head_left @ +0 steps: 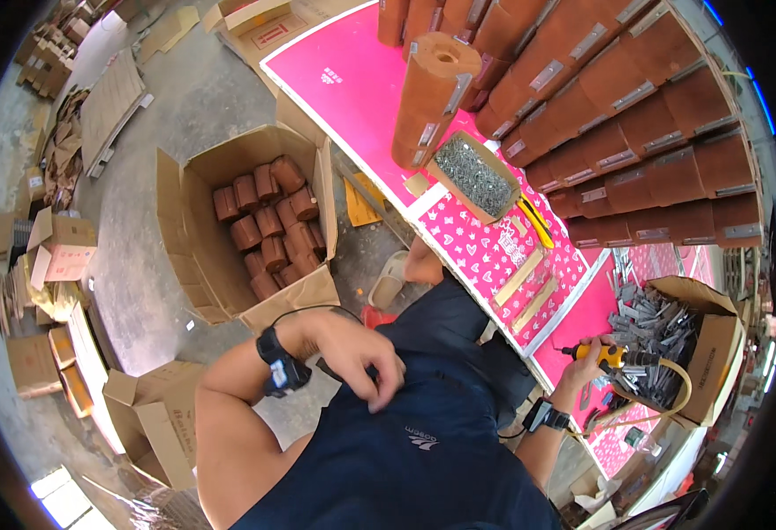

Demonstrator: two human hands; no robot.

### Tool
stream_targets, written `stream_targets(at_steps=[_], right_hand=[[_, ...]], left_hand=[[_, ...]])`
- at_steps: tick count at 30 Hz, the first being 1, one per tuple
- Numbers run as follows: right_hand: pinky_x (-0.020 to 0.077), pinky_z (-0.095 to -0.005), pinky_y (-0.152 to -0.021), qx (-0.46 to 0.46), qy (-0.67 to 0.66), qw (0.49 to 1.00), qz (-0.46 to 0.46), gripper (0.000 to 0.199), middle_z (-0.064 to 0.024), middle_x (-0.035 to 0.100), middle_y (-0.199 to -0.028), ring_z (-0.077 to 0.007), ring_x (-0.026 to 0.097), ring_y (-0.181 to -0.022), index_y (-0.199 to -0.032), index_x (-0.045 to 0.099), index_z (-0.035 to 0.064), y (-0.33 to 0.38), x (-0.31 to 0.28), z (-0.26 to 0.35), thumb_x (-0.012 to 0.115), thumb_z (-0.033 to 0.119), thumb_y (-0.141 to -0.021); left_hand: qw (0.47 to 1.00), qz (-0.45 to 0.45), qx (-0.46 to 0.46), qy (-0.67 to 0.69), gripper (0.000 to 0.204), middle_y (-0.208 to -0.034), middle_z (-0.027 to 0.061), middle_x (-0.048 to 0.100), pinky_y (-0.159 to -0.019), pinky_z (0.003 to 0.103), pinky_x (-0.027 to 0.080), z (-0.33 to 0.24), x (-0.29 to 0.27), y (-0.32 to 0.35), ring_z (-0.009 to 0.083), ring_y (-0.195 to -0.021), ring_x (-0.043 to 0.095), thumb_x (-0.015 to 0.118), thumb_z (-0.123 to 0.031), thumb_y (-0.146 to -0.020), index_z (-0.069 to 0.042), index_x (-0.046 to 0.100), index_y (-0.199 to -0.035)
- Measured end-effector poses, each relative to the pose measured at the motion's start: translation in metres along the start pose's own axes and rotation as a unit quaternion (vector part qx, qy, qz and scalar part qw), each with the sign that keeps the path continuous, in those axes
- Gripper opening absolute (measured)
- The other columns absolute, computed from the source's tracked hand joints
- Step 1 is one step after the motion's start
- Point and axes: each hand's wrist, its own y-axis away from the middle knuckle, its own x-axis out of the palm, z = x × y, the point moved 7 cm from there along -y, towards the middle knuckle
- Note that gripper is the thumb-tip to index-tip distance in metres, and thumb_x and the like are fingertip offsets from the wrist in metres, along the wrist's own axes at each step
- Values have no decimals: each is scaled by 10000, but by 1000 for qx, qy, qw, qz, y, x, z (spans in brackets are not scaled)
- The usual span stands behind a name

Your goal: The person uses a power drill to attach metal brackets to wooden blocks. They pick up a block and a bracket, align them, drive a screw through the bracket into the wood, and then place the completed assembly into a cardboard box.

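My left hand (357, 358) hangs in front of my dark shirt, its fingers loosely curled and touching at the tips, with nothing visible in them. On the right, my right hand (586, 364) grips a yellow power screwdriver (613, 357), whose bit points left over the pink table. A tan hose (686, 389) loops from its back end. Just beyond this hand is a cardboard box (710, 367) with many grey metal strips (648, 331). A small carton of metal fasteners (474, 177) sits farther up the table, beside a yellow utility knife (536, 221).
Stacked brown cylinders (617, 97) fill the table's far right, with one separate column (432, 97) at their left. On the floor at left, an opened carton (202, 256) holds several brown rolls (273, 221). Thin strips (518, 278) lie on the pink tabletop (352, 75). Another carton (162, 424) stands lower left.
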Motion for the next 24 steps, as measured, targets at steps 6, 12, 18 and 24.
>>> stream_targets(at_steps=[6,12,18,24], right_hand=[[519,-276,-653,17,-56,998,-24,289,-28,600,-989,-118,583,-758,-1118,546,69,0,15,6,625,-102,-900],[529,-292,-654,9,-46,999,-11,286,-43,600,-983,-132,588,-750,-1090,536,72,1,18,10,612,-114,-886],[524,-306,-675,-18,2,1000,14,232,-49,605,-969,-146,601,-731,-1103,554,60,3,21,12,630,-53,-916],[540,-302,-691,-11,-13,1000,8,270,-74,594,-957,-156,615,-740,-1116,522,32,10,19,12,603,-92,-890]], left_hand=[[431,-578,-355,-595,256,-911,136,629,-845,404,509,29,-49,164,340,-948,617,766,-170,-865,-58,658,-1068],[459,-676,-478,-323,594,-1115,186,599,-899,472,505,118,-7,206,389,-1070,585,891,-342,-684,-41,599,-1104],[434,-561,-630,-317,494,-1031,195,715,-861,480,562,175,-26,264,385,-1015,691,800,-378,-795,-26,671,-1116],[414,-564,-641,-316,340,-963,209,741,-832,483,563,171,-30,261,393,-938,711,731,-421,-881,-116,780,-1023]])
